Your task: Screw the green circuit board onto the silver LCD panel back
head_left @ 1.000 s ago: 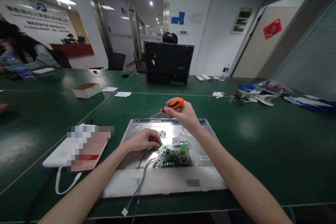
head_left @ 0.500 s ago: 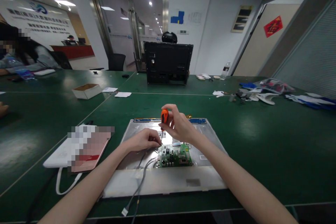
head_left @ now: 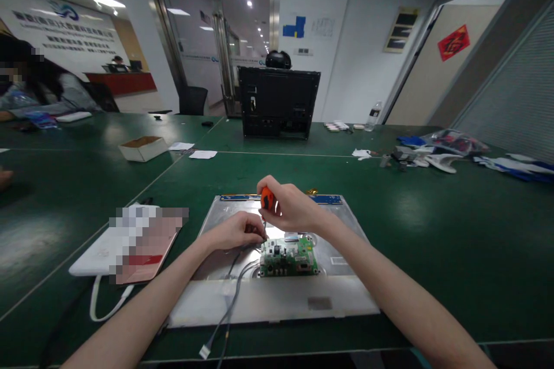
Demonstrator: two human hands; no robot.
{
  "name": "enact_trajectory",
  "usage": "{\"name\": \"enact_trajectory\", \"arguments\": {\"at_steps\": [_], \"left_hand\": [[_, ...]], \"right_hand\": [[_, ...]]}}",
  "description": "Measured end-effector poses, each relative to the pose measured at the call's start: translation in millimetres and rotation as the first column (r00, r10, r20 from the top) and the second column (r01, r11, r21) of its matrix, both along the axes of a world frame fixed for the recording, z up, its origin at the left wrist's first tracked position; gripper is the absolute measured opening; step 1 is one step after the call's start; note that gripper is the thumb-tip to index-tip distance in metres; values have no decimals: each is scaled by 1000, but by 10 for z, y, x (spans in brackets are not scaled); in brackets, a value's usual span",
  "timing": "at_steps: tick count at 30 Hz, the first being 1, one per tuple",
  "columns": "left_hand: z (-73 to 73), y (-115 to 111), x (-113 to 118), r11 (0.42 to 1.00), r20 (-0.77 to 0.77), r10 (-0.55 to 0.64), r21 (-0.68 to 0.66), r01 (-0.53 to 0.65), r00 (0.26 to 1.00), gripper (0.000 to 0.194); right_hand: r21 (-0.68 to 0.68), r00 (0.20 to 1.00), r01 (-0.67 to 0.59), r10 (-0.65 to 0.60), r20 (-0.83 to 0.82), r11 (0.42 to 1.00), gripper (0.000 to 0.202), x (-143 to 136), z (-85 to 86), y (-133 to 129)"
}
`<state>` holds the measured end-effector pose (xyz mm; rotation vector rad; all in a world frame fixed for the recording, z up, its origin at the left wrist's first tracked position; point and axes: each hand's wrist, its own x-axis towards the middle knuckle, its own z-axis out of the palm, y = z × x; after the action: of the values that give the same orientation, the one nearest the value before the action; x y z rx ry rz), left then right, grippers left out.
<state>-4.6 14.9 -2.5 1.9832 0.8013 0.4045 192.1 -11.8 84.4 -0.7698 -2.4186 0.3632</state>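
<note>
An orange and black screwdriver [head_left: 267, 199] stands nearly upright in my right hand [head_left: 291, 207], its shaft pointing down at the upper left corner of a green circuit board [head_left: 289, 257]. Beside that corner, my left hand [head_left: 240, 230] has its fingers pinched together near the screwdriver's tip; what they hold, if anything, is too small to make out. The board lies on a silver metal panel [head_left: 346, 294] with a blue strip [head_left: 326, 199] along its far edge. Grey cables [head_left: 236, 294] run from the board's left side toward the table's front edge.
A white device [head_left: 97, 251] with a white cable and a pink item lie at the left. Farther back are an open box [head_left: 143, 149], a black monitor back [head_left: 279, 102], a bottle [head_left: 373, 115] and bagged parts [head_left: 454, 141]. A person sits at the far left.
My right hand and the screwdriver have moved slightly down and left, with the fingers now further round the handle. My left hand has stayed in place.
</note>
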Motion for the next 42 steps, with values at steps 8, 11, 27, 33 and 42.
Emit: {"name": "enact_trajectory", "arguments": {"at_steps": [8,11,27,33,42], "left_hand": [[-24,23,-10,1000,-12,-8,1,8,1000,9],[-8,23,-7,999,-26,7,34,-6,1000,8],[-35,35,-20,999,-15,-27,33,28,1000,9],[-3,24,-17,999,-33,-8,31,9,999,10],[-38,46,-31,997,-24,-26,79,27,999,9]], "right_hand": [[-4,1000,16,-16,15,1000,31,-3,-28,33],[-6,1000,10,-10,11,1000,32,4,-34,49],[-19,999,29,-28,42,999,32,-55,-43,32],[74,990,88,-95,101,993,32,-84,-64,30],[61,968,108,-119,220,992,25,-4,154,-120]]}}
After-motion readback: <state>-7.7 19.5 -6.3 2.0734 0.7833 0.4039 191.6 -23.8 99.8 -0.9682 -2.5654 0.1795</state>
